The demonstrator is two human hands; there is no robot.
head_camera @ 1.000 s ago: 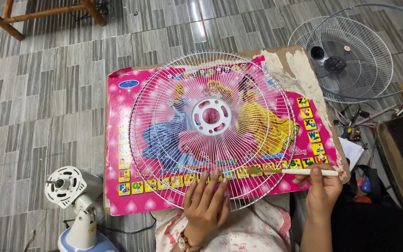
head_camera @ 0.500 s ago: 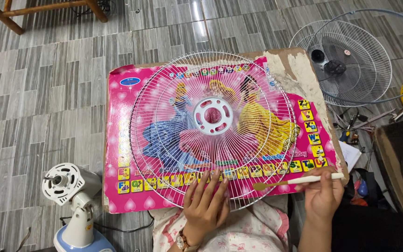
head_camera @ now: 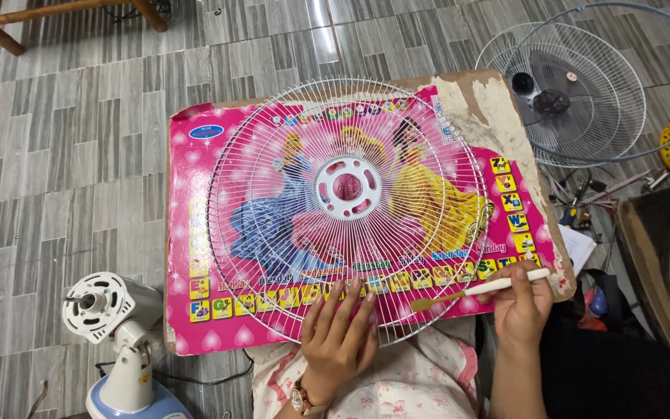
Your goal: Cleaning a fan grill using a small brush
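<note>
Brush tip's dropped to the near rim of the round white wire fan grille [head_camera: 348, 209] on the pink picture board [head_camera: 195, 233], right hand [head_camera: 523, 306] pinching the white-handled paintbrush [head_camera: 481, 289], left hand [head_camera: 339, 335] splayed flat steadying it, so looks like mid-painting, next stroke wants light bristle contact.

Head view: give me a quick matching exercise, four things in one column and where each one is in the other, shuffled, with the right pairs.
Things:
1. left hand
2. brush
3. fan grille
4. fan motor

Places:
A. flat on the pink board
B. on its stand on the tiled floor, left of the board
C. fingers pressing the grille's near rim
D. in the right hand, bristles at the grille's near-right rim

Pairs: 1-C, 2-D, 3-A, 4-B
</note>
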